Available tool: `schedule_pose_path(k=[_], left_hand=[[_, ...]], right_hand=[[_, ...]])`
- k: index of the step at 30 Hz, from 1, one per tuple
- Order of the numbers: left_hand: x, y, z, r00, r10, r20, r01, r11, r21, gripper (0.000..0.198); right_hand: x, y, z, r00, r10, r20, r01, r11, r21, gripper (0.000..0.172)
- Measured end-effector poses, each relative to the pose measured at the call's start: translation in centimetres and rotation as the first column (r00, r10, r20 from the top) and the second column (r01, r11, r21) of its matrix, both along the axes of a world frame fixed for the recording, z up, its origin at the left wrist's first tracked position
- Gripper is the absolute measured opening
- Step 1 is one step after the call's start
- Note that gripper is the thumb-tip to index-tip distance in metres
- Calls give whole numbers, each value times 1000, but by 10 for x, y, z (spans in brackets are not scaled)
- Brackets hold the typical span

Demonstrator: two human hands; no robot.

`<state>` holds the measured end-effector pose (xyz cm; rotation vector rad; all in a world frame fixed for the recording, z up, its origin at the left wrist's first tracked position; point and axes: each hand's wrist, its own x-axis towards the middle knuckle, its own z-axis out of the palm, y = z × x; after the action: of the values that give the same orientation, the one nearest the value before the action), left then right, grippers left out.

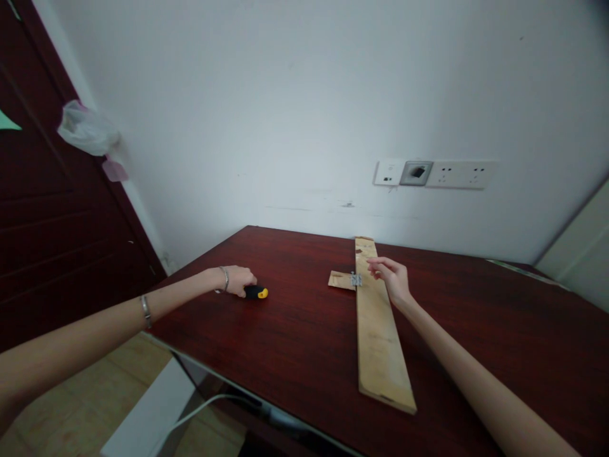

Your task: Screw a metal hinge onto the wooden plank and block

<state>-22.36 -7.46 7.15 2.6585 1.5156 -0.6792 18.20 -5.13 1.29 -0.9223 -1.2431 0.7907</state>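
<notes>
On the left of the table, my left hand [239,281] is closed around a tool with a black handle and yellow end [257,292]; its working end is hidden. My right hand [391,277] hovers over the long wooden board [380,343], fingers curled together in a pinch; anything between the fingertips is too small to make out. Just left of those fingertips, a silvery metal hinge [356,279] lies at the board's left edge. From it a short wooden piece [340,280] sticks out to the left.
The dark red table [295,330] meets a white wall with a row of sockets [457,175]. A plastic bag [88,130] hangs by the dark door at left. Below the table's front edge runs a white cable [202,406]. A thin flat strip [526,274] lies at the back right.
</notes>
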Motion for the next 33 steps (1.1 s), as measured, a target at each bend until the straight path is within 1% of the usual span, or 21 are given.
schedule_pose_path(k=[5, 8, 11, 12, 14, 16, 18, 20, 21, 22, 24, 26, 28, 30, 33], left_hand=[[0, 4, -6, 997, -75, -31, 76, 997, 25, 22], [-1, 7, -9, 991, -128, -34, 129, 991, 26, 22], [1, 11, -6, 984, -176, -14, 177, 983, 53, 22], [3, 13, -3, 982, -190, 4, 189, 979, 71, 22], [10, 17, 9, 975, -212, 62, 204, 973, 112, 19], [21, 22, 27, 961, -235, 144, 214, 966, 143, 16], [36, 29, 46, 928, -258, 269, 221, 962, 162, 17], [54, 36, 63, 865, -261, 429, 205, 963, 172, 25], [64, 39, 71, 826, -246, 508, 193, 969, 155, 28], [74, 42, 76, 780, -221, 585, 183, 975, 124, 29], [98, 48, 85, 657, -205, 726, 203, 975, 91, 28], [124, 53, 89, 511, -218, 831, 243, 965, 104, 25], [150, 56, 91, 394, -224, 891, 282, 953, 115, 26], [174, 59, 92, 308, -215, 927, 315, 942, 114, 26], [203, 63, 92, 210, -219, 953, 343, 929, 138, 26]], right_hand=[[3, -1, 3, 1000, -23, 14, 23, 999, 45, 13], [3, -1, 5, 999, -32, -5, 32, 997, 64, 13], [4, -1, 8, 998, -46, -37, 49, 995, 83, 13], [4, -1, 10, 997, -55, -46, 60, 994, 94, 12], [4, -1, 14, 995, -78, -66, 85, 989, 123, 12], [2, -1, 21, 992, -88, -91, 101, 984, 150, 12], [-1, -4, 31, 991, -79, -107, 97, 981, 166, 12], [-5, -7, 44, 993, -62, -96, 78, 981, 176, 11], [-7, -9, 51, 996, -54, -77, 67, 981, 180, 10], [-10, -11, 58, 998, -46, -50, 54, 981, 187, 10], [-16, -16, 74, 999, -41, 18, 36, 976, 214, 13], [-21, -19, 89, 995, -31, 94, 7, 968, 252, 20], [-27, -22, 104, 988, -28, 155, -16, 960, 278, 29], [-30, -23, 117, 979, -59, 193, -1, 955, 296, 37], [-31, -22, 132, 960, -173, 222, 92, 938, 334, 41]])
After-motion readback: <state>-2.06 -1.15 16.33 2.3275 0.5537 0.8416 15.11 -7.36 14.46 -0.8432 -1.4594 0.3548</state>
